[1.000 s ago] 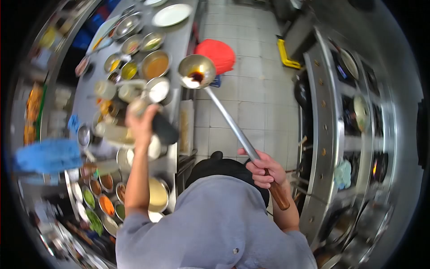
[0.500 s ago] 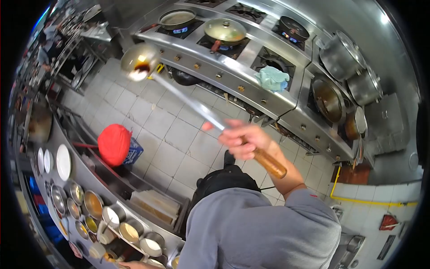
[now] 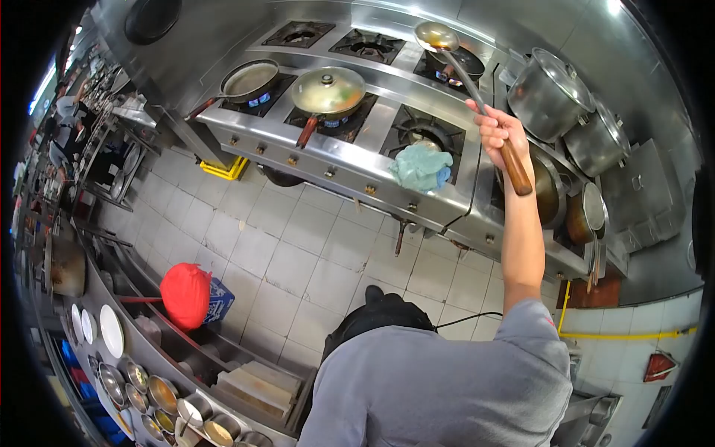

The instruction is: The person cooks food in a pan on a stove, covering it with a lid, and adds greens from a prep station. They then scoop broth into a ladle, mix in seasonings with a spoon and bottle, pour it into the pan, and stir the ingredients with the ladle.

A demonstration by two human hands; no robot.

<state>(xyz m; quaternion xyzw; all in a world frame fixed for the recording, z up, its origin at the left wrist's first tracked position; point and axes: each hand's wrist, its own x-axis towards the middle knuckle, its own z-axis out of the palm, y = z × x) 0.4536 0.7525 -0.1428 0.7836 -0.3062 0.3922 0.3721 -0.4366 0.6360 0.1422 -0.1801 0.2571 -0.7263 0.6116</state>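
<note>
My right hand (image 3: 497, 132) is wrapped round the wooden-handled end of a long metal ladle (image 3: 463, 73), arm stretched out over the stove. The ladle's bowl (image 3: 436, 36) is above a dark pan (image 3: 465, 65) on the back burner; its contents are hard to make out. Left of that, a pan with a glass lid (image 3: 328, 91) sits over a blue flame, with food showing through the lid. An open pan (image 3: 250, 80) stands on another lit burner. A green cloth (image 3: 421, 167) lies at the stove's front edge. My left hand is out of view.
Large lidded pots (image 3: 550, 97) stand at the right of the stove. Behind on the left are a counter with metal bowls (image 3: 162, 393) and white plates (image 3: 112, 331), and a red bag (image 3: 186, 296) near the tiled floor (image 3: 298, 261). People are far off at the left.
The view has turned from the counter to the stove. My right hand has carried the ladle out over the back burner. My left hand, earlier at a dark bottle on the counter, has left the view.
</note>
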